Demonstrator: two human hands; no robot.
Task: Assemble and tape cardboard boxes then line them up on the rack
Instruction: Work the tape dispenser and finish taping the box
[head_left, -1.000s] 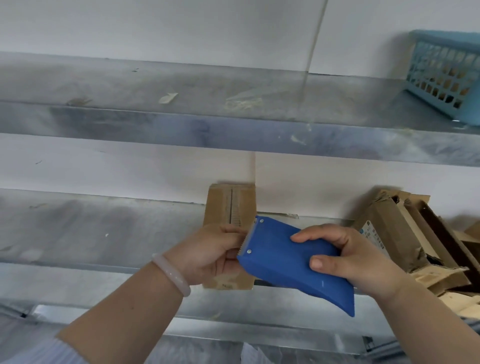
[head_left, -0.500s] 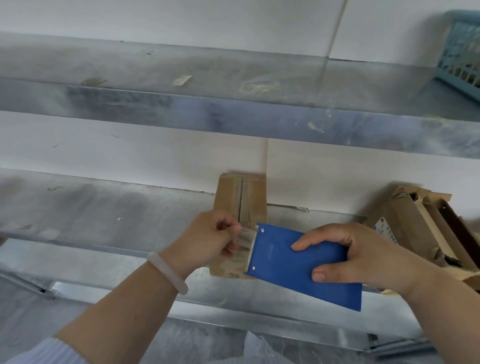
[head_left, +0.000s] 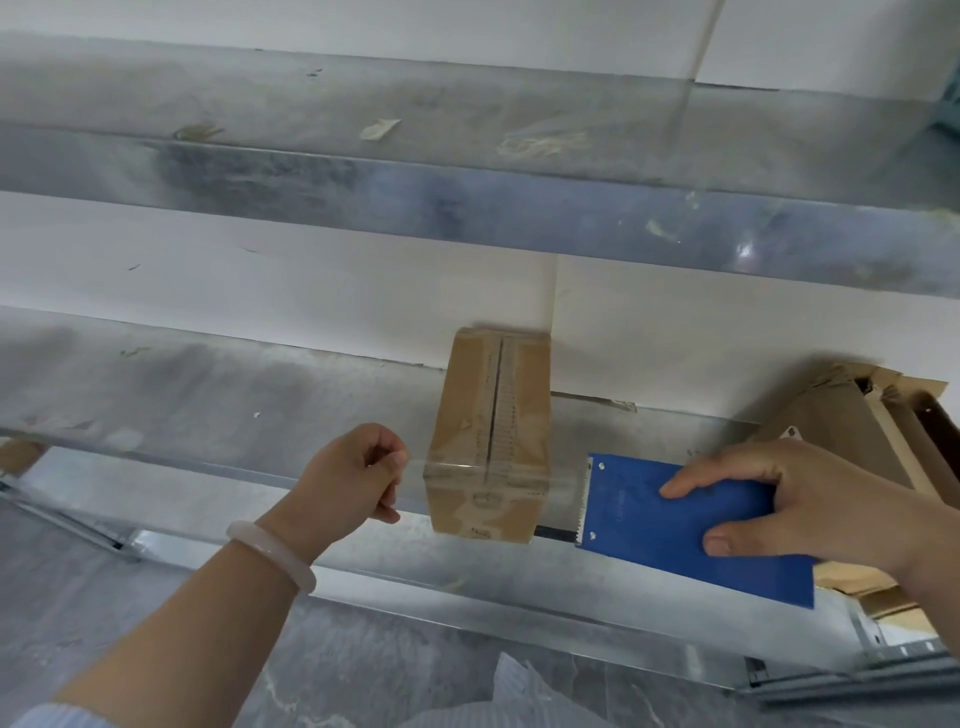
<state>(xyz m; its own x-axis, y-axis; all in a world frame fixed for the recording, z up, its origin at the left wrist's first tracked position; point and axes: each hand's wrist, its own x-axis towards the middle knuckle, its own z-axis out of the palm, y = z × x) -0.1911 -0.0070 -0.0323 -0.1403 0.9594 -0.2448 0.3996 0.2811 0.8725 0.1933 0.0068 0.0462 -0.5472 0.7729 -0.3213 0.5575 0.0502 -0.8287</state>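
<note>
A small brown cardboard box (head_left: 491, 431) stands on the metal rack shelf (head_left: 218, 400), its top seam taped. My left hand (head_left: 353, 475) is left of the box and pinches the free end of a clear tape strip (head_left: 415, 470). The strip stretches across the box's front top edge to the blue tape dispenser (head_left: 675, 519). My right hand (head_left: 810, 499) grips the dispenser to the right of the box, its toothed edge facing the box.
A pile of flattened and open cardboard boxes (head_left: 852, 415) lies on the shelf at the right. A second metal shelf (head_left: 467, 197) runs above, with bits of tape on it. White wall behind; grey floor below.
My hands have moved apart: the left pulled the tape end left, the right drew the dispenser right, so a strip now spans the box's front.
</note>
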